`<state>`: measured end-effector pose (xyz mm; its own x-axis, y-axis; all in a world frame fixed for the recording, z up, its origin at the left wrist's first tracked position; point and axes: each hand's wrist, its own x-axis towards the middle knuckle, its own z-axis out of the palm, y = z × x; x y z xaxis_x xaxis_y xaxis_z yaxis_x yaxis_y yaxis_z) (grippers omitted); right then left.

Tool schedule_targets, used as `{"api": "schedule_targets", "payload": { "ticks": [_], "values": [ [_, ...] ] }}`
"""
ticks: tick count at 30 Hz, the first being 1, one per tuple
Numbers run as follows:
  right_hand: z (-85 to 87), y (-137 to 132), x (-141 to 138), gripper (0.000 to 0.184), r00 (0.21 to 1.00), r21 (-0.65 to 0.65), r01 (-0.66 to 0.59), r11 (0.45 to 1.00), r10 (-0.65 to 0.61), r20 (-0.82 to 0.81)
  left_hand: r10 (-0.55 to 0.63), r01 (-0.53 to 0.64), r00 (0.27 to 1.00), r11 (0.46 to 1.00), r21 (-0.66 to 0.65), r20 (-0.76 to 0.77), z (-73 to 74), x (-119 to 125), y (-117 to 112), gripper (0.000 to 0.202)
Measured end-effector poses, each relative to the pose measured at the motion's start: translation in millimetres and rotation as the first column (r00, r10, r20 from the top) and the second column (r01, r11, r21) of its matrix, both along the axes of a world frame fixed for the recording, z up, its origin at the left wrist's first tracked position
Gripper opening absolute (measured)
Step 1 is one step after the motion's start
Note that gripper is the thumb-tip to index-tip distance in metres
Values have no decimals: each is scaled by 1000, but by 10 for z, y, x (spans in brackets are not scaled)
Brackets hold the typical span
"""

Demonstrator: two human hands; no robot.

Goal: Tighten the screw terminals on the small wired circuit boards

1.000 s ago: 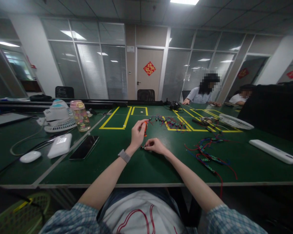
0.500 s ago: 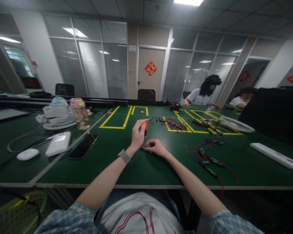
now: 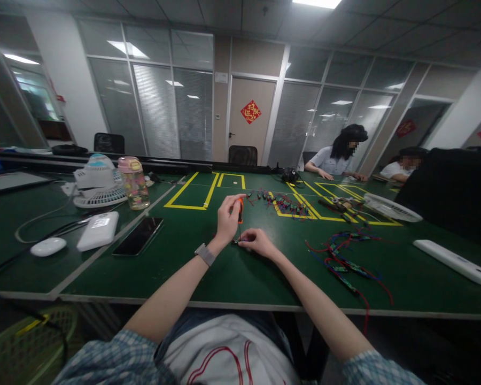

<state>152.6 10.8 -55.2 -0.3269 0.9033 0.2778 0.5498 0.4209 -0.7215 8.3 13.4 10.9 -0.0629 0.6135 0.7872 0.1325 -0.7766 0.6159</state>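
Blue checked sleeves (image 3: 112, 350) — and 1 grey wristband (image 3: 204, 254).

Glass partitions (image 3: 110, 117), blinds (image 3: 154, 107), beige door (image 3: 246, 140) with red diamond sign (image 3: 250, 112), black chairs (image 3: 242, 155), bright ceiling light (image 3: 316, 3)

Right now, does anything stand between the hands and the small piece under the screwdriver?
Nothing visible does. The left hand holds the orange screwdriver, shaft pointing down toward the small piece, which the right hand pinches; tip contact is too small to tell.
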Motion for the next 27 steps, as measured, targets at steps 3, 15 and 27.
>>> {"api": "schedule_targets", "payload": {
  "ticks": [3,15,27],
  "values": [
    [17,-13,-1,14,1000,12,8,1000,-8,17,8,-8,1000,1000,-2,0,-5,6,1,21],
    [-9,5,12,15,1000,16,1,1000,-2,11,38,-37,999,999,-15,10,-11,-2,7,28],
    [-6,3,16,15,1000,2,-5,1000,4,6,119,-119,993,993,4,-10,-6,0,-14,19]
  ]
}}
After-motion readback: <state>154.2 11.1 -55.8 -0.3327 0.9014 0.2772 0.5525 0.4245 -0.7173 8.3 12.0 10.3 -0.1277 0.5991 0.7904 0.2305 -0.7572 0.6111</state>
